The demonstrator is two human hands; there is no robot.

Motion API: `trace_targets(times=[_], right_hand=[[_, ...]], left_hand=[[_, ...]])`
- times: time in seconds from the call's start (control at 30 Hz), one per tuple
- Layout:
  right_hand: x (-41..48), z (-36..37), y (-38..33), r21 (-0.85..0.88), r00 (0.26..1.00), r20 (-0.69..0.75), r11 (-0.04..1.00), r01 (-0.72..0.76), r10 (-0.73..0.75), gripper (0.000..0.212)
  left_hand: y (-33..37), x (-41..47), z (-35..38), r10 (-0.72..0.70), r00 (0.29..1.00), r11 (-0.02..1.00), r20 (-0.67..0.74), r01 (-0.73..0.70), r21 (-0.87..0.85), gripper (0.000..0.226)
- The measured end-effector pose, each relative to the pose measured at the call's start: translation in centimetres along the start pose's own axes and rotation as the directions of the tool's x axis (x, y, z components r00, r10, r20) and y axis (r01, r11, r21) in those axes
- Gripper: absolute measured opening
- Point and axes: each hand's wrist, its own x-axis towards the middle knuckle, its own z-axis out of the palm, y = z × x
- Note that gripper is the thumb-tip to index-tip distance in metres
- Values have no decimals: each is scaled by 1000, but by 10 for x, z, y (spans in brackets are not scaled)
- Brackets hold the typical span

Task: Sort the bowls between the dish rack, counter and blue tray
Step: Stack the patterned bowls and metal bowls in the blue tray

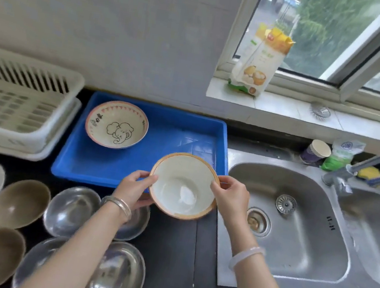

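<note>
Gripping white bowl by opposite rims — left hand, right hand — above blue tray corner.

Your arms were bare, no sleeves | your left wrist wore silver bangles | your right wrist wore a pale translucent bangle

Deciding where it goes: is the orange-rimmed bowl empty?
Empty: the orange-rimmed bowl, held by the left hand and right hand, shows only bare white interior.

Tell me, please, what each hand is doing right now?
Left hand: closed on the left rim of the orange-rimmed bowl.
Right hand: closed on the same bowl's right rim.
</note>
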Motion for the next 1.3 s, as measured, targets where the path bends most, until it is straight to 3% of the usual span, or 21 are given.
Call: trace_targets(times=[0.13,0.27,0.5,0.9,1.3], right_hand=[[20,51,-38,76,997,78,997,-7,1,5],[39,98,-77,123,988,150,992,15,-34,6],[80,165,-130,91,981,186,995,37,-53,13],[115,226,-142,-51,975,222,999,21,-9,18],[114,237,-129,-81,972,232,995,50,-30,17]], left_hand=[[22,18,-40,78,992,985,-103,-93,-148,15],[43,47,-77,147,964,959,-223,-194,-208,27],[78,112,-121,200,912,960,-359,-256,-116,37],[86,164,-136,257,893,962,-369,-201,182,36],[75,182,-140,262,890,961,-373,-207,181,37]])
